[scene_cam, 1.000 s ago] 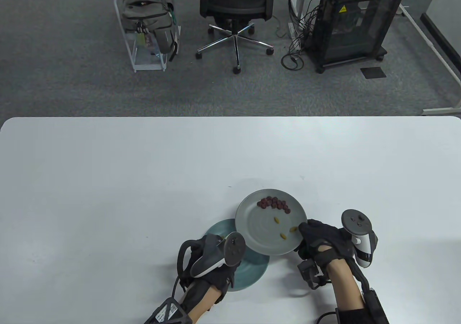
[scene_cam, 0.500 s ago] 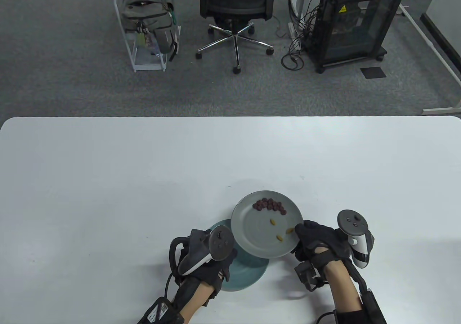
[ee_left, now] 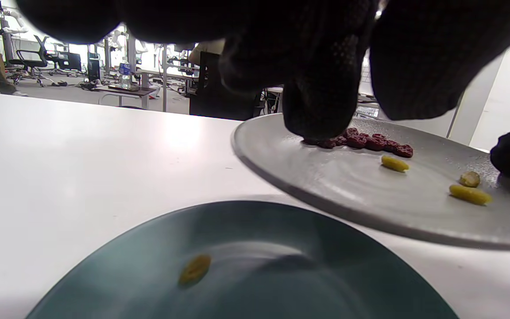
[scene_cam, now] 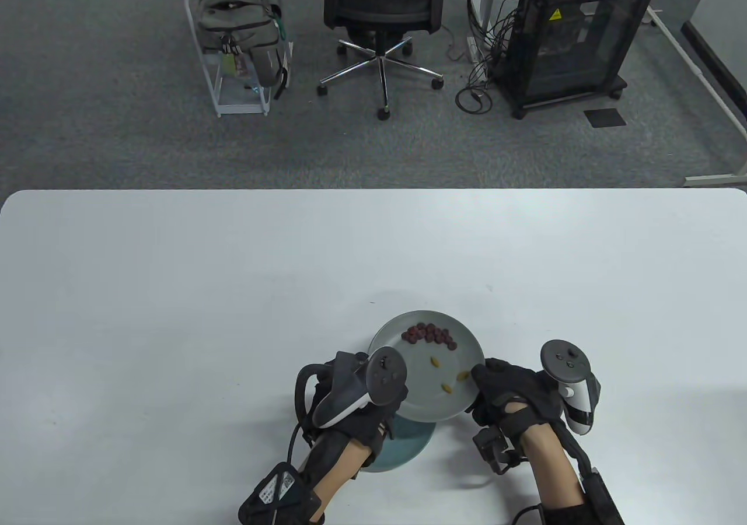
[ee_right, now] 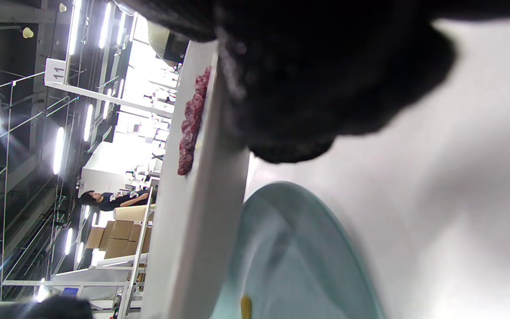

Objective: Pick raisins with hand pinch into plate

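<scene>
A grey plate (scene_cam: 421, 399) carries a row of dark red raisins (scene_cam: 429, 333) and three yellow raisins (scene_cam: 447, 386). My right hand (scene_cam: 487, 382) grips its right rim and holds it raised, overlapping a teal plate (scene_cam: 402, 446). The teal plate holds one yellow raisin (ee_left: 195, 268). My left hand (scene_cam: 382, 382) hovers over the grey plate's left side. In the left wrist view its fingers (ee_left: 319, 110) hang just above the red raisins (ee_left: 365, 141), slightly apart, with nothing between them. In the right wrist view my fingers (ee_right: 308, 88) clamp the grey plate's edge (ee_right: 193, 212).
The white table (scene_cam: 175, 291) stretches wide to the left, right and back of the plates. Beyond its far edge are an office chair (scene_cam: 379, 6), a wire rack with a bag (scene_cam: 239, 41) and a black cabinet (scene_cam: 572, 35) on the floor.
The grey plate and my right hand have shifted a little left. My left hand has moved right, from beside the teal plate to over the grey plate's left side.
</scene>
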Available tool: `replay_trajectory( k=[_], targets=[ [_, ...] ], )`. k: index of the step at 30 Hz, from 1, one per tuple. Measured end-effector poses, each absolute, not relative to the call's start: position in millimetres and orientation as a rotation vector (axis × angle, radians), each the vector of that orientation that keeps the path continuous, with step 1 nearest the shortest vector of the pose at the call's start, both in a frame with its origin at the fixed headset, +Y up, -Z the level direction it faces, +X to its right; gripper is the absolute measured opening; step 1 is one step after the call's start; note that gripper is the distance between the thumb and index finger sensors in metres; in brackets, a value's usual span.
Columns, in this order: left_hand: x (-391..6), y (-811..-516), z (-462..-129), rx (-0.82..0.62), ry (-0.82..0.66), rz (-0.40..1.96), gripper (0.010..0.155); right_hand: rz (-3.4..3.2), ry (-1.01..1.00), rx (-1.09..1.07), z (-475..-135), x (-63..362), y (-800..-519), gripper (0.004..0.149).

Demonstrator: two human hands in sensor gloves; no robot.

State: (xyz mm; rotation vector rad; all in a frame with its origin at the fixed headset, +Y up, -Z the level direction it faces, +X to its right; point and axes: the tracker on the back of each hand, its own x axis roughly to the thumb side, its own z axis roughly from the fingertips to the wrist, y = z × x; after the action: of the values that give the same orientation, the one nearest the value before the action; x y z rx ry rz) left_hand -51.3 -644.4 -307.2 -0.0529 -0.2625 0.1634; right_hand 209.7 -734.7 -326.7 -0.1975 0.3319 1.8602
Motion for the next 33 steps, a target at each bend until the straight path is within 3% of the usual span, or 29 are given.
replay_trajectory(
  k=[14, 33],
  targets=[
    [-26.3, -636.7, -337.6, -0.176, -0.215, 0.127, 0.048, 1.89, 0.358, -0.17, -326.7, 200.8, -737.7, 0.053],
    [-2.5, -663.6, -366.0, -0.271, -0.073, 0.096, 0.052, 1.915, 0.368, -0.148, -326.2, 193.3, -737.8, 0.052]
  ],
)
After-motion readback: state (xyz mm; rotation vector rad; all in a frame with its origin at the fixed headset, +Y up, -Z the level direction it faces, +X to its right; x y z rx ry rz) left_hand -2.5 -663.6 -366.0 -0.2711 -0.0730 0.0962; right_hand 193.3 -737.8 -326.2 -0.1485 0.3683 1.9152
